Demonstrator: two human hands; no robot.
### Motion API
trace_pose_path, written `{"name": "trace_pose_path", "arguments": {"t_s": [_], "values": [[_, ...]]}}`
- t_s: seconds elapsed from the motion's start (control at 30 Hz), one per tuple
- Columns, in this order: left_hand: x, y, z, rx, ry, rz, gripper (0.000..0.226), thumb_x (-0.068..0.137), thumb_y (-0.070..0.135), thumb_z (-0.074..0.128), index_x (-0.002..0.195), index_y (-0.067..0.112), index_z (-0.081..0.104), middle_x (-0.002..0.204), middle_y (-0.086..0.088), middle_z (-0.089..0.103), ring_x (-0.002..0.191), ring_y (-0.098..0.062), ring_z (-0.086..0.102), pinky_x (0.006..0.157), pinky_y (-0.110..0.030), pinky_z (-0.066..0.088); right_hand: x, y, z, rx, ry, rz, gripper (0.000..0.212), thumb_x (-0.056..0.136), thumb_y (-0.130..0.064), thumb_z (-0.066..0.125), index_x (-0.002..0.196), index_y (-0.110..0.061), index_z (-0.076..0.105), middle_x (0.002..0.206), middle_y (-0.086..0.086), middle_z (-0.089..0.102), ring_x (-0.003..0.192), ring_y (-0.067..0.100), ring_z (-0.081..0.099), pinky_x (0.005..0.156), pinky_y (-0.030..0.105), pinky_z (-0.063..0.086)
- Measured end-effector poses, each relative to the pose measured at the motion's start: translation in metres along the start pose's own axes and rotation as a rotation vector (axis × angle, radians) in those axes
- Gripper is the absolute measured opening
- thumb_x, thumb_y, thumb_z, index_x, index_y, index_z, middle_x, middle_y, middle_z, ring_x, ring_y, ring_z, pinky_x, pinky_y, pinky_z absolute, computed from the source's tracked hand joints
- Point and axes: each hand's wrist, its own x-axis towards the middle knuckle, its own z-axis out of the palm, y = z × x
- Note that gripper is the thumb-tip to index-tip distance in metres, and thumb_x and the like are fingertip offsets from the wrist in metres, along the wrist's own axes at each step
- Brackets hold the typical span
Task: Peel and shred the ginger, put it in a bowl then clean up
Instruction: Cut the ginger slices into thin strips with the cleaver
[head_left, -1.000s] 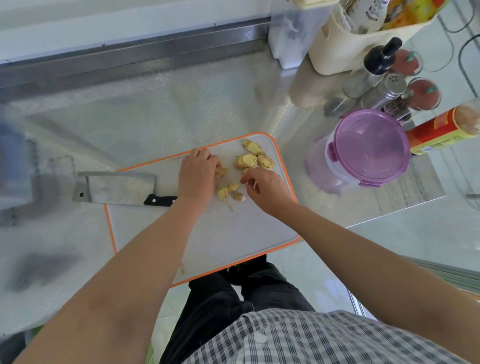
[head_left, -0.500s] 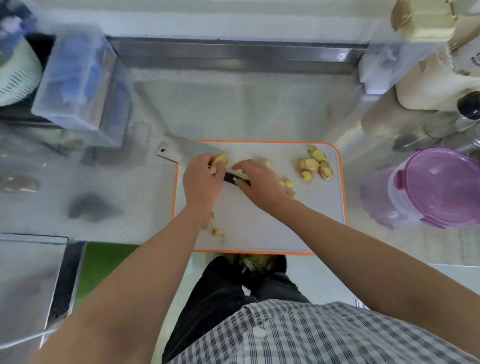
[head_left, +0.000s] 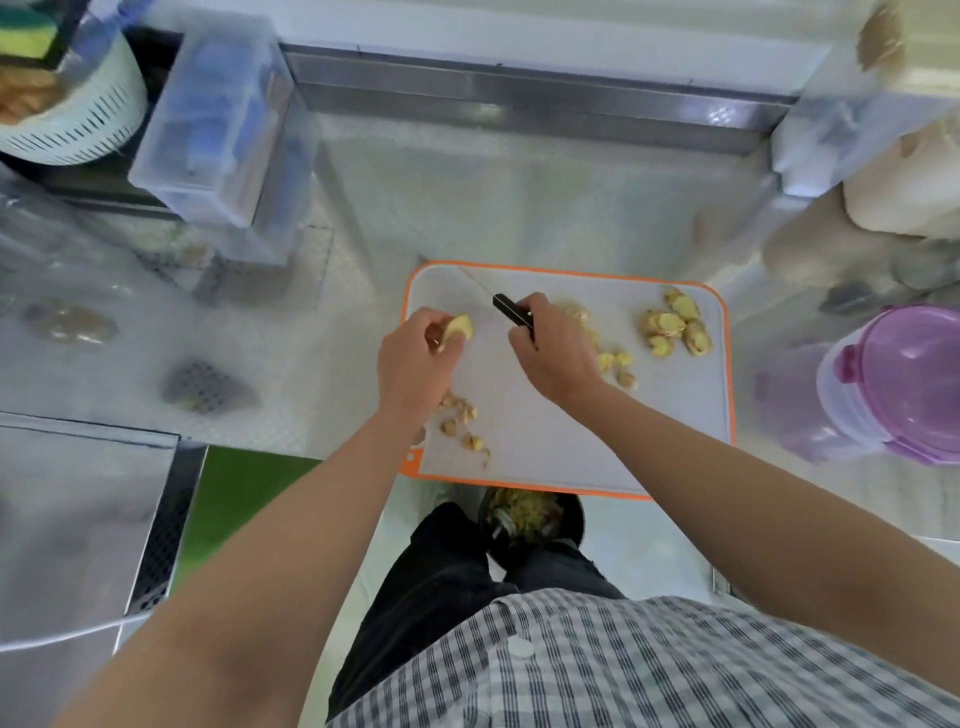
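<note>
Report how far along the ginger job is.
Done: several pale yellow ginger chunks, apparently peeled, lie on the cutting board. In hand: the left hand holds one ginger piece; the right hand grips the knife. Left: no shreds show, no bowl of ginger is in view, and scraps litter the board.

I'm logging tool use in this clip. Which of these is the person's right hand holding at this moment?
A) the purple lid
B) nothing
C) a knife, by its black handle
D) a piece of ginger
C: the right hand is curled round the black handle of the knife, while the left hand pinches a ginger piece over the cutting board.
</note>
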Motion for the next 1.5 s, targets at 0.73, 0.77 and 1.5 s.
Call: {"name": "trace_pose_path", "arguments": {"t_s": [0.73,0.77,1.5], "values": [[-0.057,0.032,0.084,0.029,-0.128,-0.160,0.026,0.090,0.030,0.061,0.105,0.010,0.067,0.099,-0.005,0.070,0.093,-0.023,0.063,0.074,-0.027,0.042,-0.110,0.121,-0.052,-0.087,0.015,0.257,0.034,0.096,-0.050,0.041,0.079,-0.021,0.041,0.062,0.000,0.048,0.056,0.023,0.049,0.048,0.032,0.036],[-0.057,0.033,0.085,0.038,-0.135,-0.155,0.026,0.090,0.031,0.061,0.105,0.011,0.068,0.099,-0.004,0.070,0.093,-0.022,0.063,0.074,-0.026,0.042,-0.108,0.122,-0.053,-0.104,0.024,0.265,0.033,0.097,-0.050,0.041,0.083,-0.020,0.042,0.065,0.002,0.051,0.059,0.025,0.051,0.050,0.033,0.040],[-0.048,0.052,0.109,0.139,-0.258,-0.091,0.022,0.090,0.028,0.063,0.101,0.009,0.070,0.095,-0.006,0.070,0.091,-0.025,0.063,0.073,-0.027,0.042,-0.110,0.132,-0.061,-0.131,0.125,0.335,0.034,0.099,-0.045,0.039,0.098,-0.012,0.047,0.073,0.004,0.053,0.064,0.028,0.052,0.053,0.033,0.040]]}}
